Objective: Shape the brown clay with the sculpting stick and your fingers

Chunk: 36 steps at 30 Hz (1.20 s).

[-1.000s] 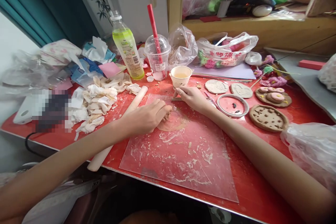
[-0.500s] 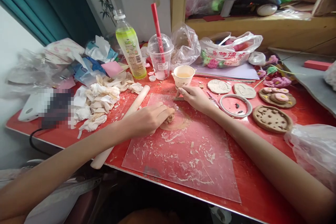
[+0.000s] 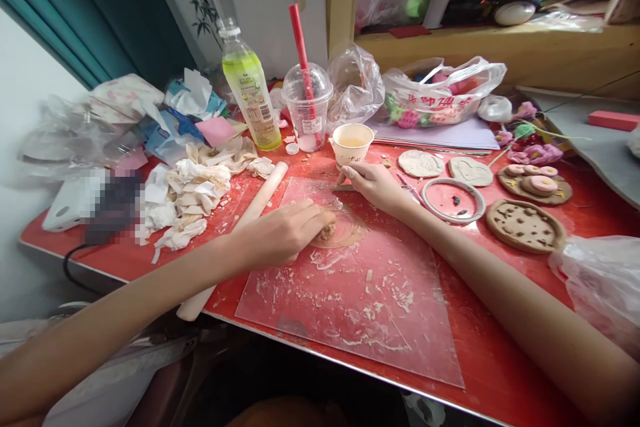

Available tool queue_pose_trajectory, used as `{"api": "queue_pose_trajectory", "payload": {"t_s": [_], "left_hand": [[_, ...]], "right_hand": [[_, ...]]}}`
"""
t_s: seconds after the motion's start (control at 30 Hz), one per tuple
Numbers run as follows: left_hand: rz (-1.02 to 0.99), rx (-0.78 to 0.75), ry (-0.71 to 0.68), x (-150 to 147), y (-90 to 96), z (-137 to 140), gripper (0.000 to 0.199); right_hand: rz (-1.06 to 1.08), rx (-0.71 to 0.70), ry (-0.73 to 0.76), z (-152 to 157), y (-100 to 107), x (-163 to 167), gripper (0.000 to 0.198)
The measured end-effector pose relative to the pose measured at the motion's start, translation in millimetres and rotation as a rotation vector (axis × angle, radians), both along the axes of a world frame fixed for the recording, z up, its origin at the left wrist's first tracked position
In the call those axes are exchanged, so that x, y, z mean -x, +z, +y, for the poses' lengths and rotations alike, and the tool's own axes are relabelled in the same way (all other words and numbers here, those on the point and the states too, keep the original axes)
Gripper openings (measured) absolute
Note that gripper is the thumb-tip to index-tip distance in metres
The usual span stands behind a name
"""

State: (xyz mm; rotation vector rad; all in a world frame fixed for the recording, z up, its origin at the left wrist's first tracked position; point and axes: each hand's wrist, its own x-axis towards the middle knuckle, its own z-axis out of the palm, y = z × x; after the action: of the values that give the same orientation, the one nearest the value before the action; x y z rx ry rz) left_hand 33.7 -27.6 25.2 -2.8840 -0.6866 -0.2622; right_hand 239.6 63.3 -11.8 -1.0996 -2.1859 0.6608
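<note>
My left hand is closed around a crumbly lump of brown clay, pressed low over the clear plastic sheet. Wet brown smears spread on the sheet beside the lump. Just in front of the paper cup, which holds a pale liquid, my right hand has its fingers pinched on a thin flat strip at the sheet's far edge. The strip's exact kind is unclear. To the left of my left hand lies a pale rolling pin, slanting across the table edge.
Crumpled tissues and plastic wrappers crowd the left side. Behind stand a green-yellow bottle and a clear cup with a red straw. At right lie pale clay discs, a clay ring and a spotted clay dish.
The whole view has shifted slightly, so things sit a little further right. Both hands keep nearly the same places and grips.
</note>
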Motion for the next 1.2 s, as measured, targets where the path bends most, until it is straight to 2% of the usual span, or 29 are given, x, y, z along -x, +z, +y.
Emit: {"api": "queue_pose_trajectory", "payload": {"t_s": [0.1,0.23,0.33,0.47,0.57,0.63,0.73,0.83,1.0,1.1,1.2], "left_hand": [[-0.02,0.0,-0.064,-14.6,1.4,-1.8,0.03],[-0.027,0.026,-0.053,-34.6,-1.9,18.2,0.026],[-0.005,0.045,-0.011,-26.6,-4.3,22.2,0.027],[-0.027,0.083,0.027,-10.3,-3.0,3.2,0.028],[-0.035,0.02,-0.048,-18.7,-2.7,-4.6,0.03],[-0.011,-0.026,-0.084,-30.4,-4.4,0.3,0.029],[0.007,-0.027,-0.063,-38.8,-7.0,14.4,0.026],[0.001,0.02,-0.041,-27.7,-5.7,18.3,0.025],[0.015,-0.015,-0.084,-9.5,1.6,-2.3,0.028],[0.038,-0.056,-0.13,-22.0,1.9,-2.0,0.029],[0.055,-0.025,-0.128,-38.7,-0.4,14.9,0.027]], "right_hand": [[0.0,-0.001,-0.011,1.0,-1.5,0.4,0.036],[0.017,0.0,-0.021,1.2,-3.5,0.1,0.036],[0.021,0.003,-0.009,1.0,-3.6,-0.6,0.036],[0.003,-0.005,0.005,1.9,-3.6,-0.9,0.036],[-0.002,-0.013,-0.003,2.6,-4.2,-0.2,0.036],[-0.004,-0.013,-0.01,2.4,-4.5,0.2,0.037],[0.008,-0.012,0.003,1.3,-4.1,0.1,0.037],[0.006,-0.003,0.007,0.4,-3.0,-0.5,0.037],[-0.025,-0.006,-0.001,-0.3,-1.8,-0.3,0.037],[-0.027,-0.012,-0.008,-0.5,-1.4,0.1,0.037],[-0.018,-0.006,-0.02,-0.9,-1.0,0.2,0.036]]}}
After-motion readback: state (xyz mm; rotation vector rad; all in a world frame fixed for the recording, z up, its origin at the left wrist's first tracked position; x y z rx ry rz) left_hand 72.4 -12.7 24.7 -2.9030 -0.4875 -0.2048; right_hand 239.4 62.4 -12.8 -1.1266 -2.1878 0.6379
